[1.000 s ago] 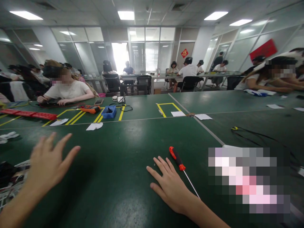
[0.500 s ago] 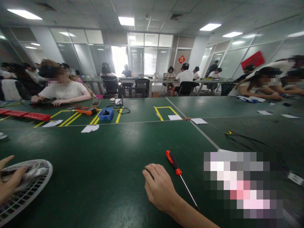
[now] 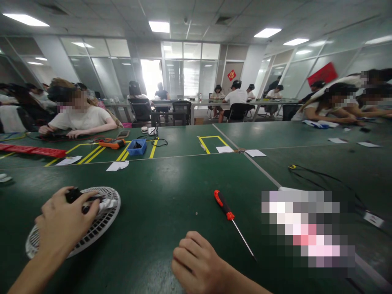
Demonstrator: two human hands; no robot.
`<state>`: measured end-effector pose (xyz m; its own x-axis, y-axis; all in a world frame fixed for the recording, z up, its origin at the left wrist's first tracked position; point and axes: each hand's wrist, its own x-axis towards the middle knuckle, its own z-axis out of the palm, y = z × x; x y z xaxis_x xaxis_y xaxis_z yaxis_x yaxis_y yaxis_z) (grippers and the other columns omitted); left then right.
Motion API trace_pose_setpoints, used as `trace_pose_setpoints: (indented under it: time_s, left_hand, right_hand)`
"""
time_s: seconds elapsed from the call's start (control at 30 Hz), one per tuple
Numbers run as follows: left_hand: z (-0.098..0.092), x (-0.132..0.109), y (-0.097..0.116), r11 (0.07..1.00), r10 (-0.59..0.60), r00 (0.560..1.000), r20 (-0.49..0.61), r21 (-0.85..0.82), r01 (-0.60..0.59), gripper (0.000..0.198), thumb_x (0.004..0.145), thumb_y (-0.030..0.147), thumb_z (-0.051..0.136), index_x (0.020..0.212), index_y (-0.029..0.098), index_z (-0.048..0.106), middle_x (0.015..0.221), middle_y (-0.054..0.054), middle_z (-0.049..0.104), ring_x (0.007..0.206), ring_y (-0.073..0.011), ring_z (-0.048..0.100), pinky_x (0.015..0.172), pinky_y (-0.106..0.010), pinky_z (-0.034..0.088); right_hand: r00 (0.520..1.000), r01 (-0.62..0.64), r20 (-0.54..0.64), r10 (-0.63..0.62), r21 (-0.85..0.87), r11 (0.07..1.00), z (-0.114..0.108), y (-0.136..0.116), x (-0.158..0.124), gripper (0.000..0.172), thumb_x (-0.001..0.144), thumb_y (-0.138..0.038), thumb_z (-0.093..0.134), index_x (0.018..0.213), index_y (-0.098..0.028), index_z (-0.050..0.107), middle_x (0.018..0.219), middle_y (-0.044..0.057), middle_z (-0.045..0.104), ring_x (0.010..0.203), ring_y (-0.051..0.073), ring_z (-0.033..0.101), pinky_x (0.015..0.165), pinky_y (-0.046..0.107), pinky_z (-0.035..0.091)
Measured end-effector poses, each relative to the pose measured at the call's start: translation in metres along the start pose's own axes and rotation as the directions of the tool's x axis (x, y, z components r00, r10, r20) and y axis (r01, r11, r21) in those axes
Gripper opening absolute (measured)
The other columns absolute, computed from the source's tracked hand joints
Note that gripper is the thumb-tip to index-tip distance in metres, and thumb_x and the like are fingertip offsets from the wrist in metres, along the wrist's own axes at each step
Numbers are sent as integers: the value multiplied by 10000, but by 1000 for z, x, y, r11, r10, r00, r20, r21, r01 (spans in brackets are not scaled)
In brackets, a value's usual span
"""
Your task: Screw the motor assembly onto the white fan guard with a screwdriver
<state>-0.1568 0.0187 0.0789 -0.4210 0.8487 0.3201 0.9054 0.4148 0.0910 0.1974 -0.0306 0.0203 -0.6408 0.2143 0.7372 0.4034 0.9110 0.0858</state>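
the left hand [image 3: 63,222] lies on top of a white fan guard [image 3: 101,222], its grip curled over the guard's middle, fingers bent around a small black part [image 3: 72,194] and a bit of white stuff at the hub; how firmly it pinches cannot be told. the guard lies flat on the green counter [image 3: 171,183] at the near left, round, with no real long axis, its open mesh facing up. the right hand [image 3: 196,265] rests on the counter near the bottom edge, its grip pressed together into a loose fist around nothing that shows. just beyond it and to the right lies a screwdriver [image 3: 228,214], apart from the hand, its long axis slanting: red and black handle pointing away and left, thin metal shaft pointing toward the near right.

half a second ago the guard sat at the far left edge, partly out of view, with the left hand only at its rim; now it is further in on the counter and the hand covers its centre. the right hand has drawn back from the screwdriver, which has stayed where it was.

the hand hides the guard's near left part. a blurred patch [image 3: 308,230] covers whatever lies to the right of the screwdriver. across the counter, a blue tray [image 3: 136,147] and other people at work are small and hard to read.
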Motion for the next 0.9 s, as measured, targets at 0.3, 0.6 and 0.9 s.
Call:
trace_pose_setpoints:
  time_s: [0.3,0.6,0.9]
  left_hand:
    - [9,-32,105,839,455,830,-323,-156,-521,379,985,450,516,1171,238,770,1457,-177,492,1256,-426,545,926,-611,551]
    - [19,-73,132,632,558,681,-475,-289,-719,615,968,430,585,1534,246,429,1591,-185,405,1407,-381,477,1114,-542,448]
    - [34,-77,133,681,452,823,-345,-462,-568,730,980,500,543,1589,189,289,1538,-192,513,1370,-355,543,1091,-537,474]
  right_hand:
    - [928,-364,-25,373,167,916,-12,20,-2,248,885,-60,508,980,-201,688,896,80,700,826,224,634,749,374,524]
    - [581,-814,207,787,149,562,-21,70,-16,228,818,-85,621,1003,-183,711,884,53,697,778,222,664,724,355,564]
    - [566,-817,288,773,70,572,-19,65,-10,142,897,-112,662,894,-209,765,955,67,725,921,254,696,851,397,536]
